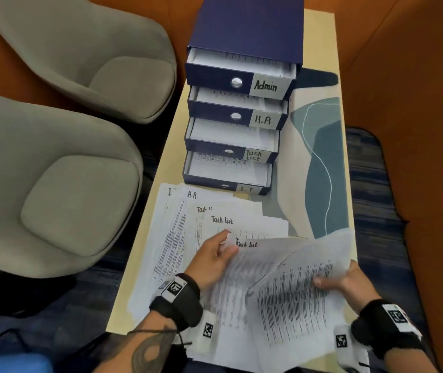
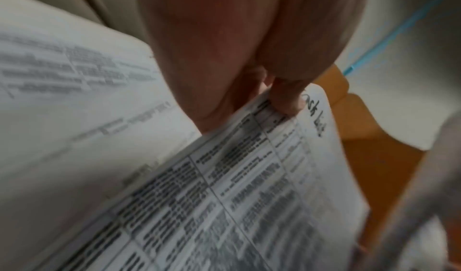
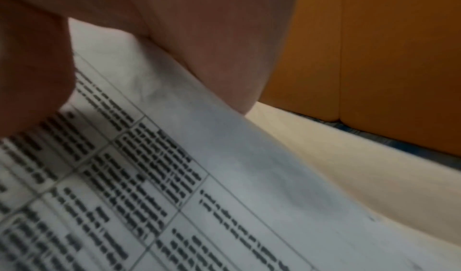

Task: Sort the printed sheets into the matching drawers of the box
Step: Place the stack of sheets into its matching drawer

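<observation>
A navy drawer box [image 1: 244, 30] stands on the table with its drawers pulled out in steps: Admin [image 1: 215, 74], H.R [image 1: 209, 109], Task List [image 1: 207, 145] and I.T [image 1: 204, 181], each holding paper. Printed sheets [image 1: 177, 232] lie fanned in front of it, hand-labelled H.R and Task List. My left hand [image 1: 225, 243] pinches the top corner of a sheet marked Task List [image 1: 247, 244]; the left wrist view shows its fingertips [image 2: 286, 99] on that corner [image 2: 314, 113]. My right hand [image 1: 322, 281] grips the right edge of a lifted, curling sheet [image 1: 295, 292], thumb [image 3: 32, 74] on the print [image 3: 174, 176].
Two grey armchairs [image 1: 94, 57] [image 1: 53, 184] stand close along the table's left side. A teal patterned mat [image 1: 322, 157] covers the beige table [image 1: 320, 36] to the right of the box. An orange partition [image 1: 403, 76] runs along the right.
</observation>
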{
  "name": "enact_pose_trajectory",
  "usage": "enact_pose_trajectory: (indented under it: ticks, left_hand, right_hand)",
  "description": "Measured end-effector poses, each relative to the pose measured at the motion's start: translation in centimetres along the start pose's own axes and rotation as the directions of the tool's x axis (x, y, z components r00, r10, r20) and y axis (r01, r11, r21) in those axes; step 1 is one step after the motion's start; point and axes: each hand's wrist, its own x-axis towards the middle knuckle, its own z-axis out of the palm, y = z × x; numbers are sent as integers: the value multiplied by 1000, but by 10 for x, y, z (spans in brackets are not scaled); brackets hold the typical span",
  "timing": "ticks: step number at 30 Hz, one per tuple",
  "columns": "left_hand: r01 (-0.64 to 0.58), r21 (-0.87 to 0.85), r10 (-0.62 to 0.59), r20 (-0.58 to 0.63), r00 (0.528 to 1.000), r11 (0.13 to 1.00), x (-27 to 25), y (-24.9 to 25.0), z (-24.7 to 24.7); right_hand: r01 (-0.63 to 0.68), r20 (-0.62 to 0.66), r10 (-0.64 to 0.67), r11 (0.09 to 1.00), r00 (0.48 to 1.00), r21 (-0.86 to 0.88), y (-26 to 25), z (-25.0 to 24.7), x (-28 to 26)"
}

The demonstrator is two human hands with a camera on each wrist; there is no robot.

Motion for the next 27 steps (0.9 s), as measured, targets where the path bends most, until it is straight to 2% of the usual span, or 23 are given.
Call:
enact_pose_trajectory:
  ticks: [2, 5, 6, 7, 8, 9, 10, 11, 13, 15, 18, 20, 24, 27]
  left_hand:
    - [27, -128, -15, 94, 995, 991, -6, 9, 12]
    - [40, -175, -27, 76, 997, 984, -4, 20, 18]
    - [61, -183, -61, 3, 998, 981, 0, 19, 15]
    - [90, -183, -113, -121, 986, 979, 5, 17, 10]
    - [123, -160, -166, -299, 940, 979, 13, 14, 4]
    - [170, -93, -194, -478, 857, 981, 19, 10, -3]
    - [244, 28, -179, -598, 781, 969, 26, 5, -10]
    - [323, 169, -146, -641, 754, 931, 32, -1, -14]
    - [418, 393, -111, -607, 787, 819, 42, -10, -15]
    - [452, 451, -109, -604, 789, 770, 49, -13, -16]
    - [441, 379, -89, -668, 738, 814, 50, -13, -19]
    - [428, 376, -65, -684, 726, 822, 45, -10, -19]
    - [350, 443, 15, -637, 770, 825, 33, -10, -18]
    - [314, 535, 77, -587, 806, 784, 26, -8, -18]
  right_hand:
    - [27, 48, -30, 997, 998, 70, -9, 10, -1]
    - [69, 32, -75, 988, 997, 141, -17, 21, 3]
    - [82, 4, -83, 986, 997, 148, -18, 22, 5]
    - [84, -36, -80, 985, 996, 148, -16, 20, 7]
    - [81, -69, -72, 987, 995, 136, -14, 18, 8]
    - [83, -93, -72, 989, 993, 120, -12, 14, 8]
    - [83, -106, -72, 992, 992, 99, -9, 9, 8]
    - [80, -109, -72, 994, 991, 72, -6, 5, 7]
    - [79, -106, -77, 997, 991, 8, -2, -3, 6]
    - [98, -123, -102, 994, 987, -41, -5, -4, 1]
    - [113, -142, -125, 990, 982, -90, -5, -3, -3]
    - [108, -148, -122, 990, 981, -95, -3, -3, -3]
    - [102, -155, -117, 990, 981, -100, 2, -2, -1]
    - [103, -148, -117, 989, 982, -104, 3, 0, -1]
